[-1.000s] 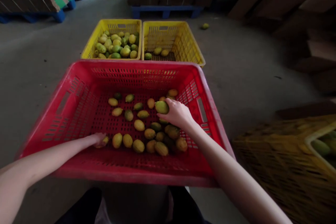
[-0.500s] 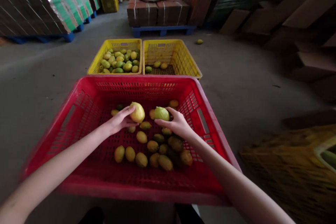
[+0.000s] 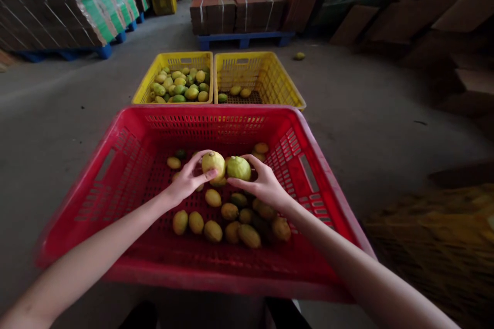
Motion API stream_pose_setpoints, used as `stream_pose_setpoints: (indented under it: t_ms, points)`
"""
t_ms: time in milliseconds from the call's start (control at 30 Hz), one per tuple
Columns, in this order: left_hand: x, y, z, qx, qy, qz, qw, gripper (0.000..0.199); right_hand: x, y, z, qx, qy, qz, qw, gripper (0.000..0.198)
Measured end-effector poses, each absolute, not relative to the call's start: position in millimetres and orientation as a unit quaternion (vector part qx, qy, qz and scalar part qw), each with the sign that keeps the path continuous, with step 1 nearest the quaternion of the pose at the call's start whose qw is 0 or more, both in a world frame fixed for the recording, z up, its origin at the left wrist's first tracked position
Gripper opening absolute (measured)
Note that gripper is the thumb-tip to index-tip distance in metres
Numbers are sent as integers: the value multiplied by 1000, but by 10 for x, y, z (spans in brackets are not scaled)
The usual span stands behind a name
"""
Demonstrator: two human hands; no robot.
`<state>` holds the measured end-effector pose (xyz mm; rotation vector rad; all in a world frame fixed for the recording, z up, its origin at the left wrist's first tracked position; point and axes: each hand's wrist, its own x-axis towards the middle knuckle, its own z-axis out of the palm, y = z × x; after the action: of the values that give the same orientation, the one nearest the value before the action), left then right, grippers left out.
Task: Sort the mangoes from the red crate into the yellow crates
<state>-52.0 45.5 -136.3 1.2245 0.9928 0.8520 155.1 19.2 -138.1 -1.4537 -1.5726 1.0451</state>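
Observation:
Over the red crate (image 3: 216, 272) I hold two lemons side by side. My left hand (image 3: 189, 179) grips a yellow lemon (image 3: 214, 162), its thumb across the front. In my right hand (image 3: 266, 181) is a greener lemon (image 3: 239, 168), held between thumb and fingers. The two fruits are very close; whether they touch I cannot tell. Several loose lemons (image 3: 213, 231) lie on the crate's floor below, mostly towards the near right. A few others are partly hidden behind my hands.
Beyond the red crate stand a yellow crate (image 3: 135, 93) full of lemons and another yellow crate (image 3: 287, 79) with several. One lemon (image 3: 299, 56) lies on the floor. Cartons (image 3: 257, 13) sit on a blue pallet (image 3: 243, 41) behind. More yellow crates (image 3: 436, 236) stand at right.
My left hand has moved right, bringing its lemon close to the other one, and its thumb now crosses the fruit. My right hand still holds the greener lemon. The view has shifted slightly.

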Motion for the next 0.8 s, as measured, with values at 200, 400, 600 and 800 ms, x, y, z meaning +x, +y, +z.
stream_pose_setpoints:
  t_ms: [200, 400, 600, 800]
  points:
    - [-526, 465, -1324, 607, 425, 383, 552, 51, 1550, 180, -1370, -556, -615, 373, 417, 50]
    - [-519, 466, -1359, 606, 432, 375, 552, 55, 1543, 160, -1363, -548, -628, 373, 409, 51]
    - [-526, 481, -1381, 610, 433, 376, 547, 55, 1533, 145, -1347, -550, -636, 367, 398, 51]
    - [-541, 489, -1410, 617, 438, 374, 536, 55, 1535, 141, -1347, -551, -649, 349, 393, 50]
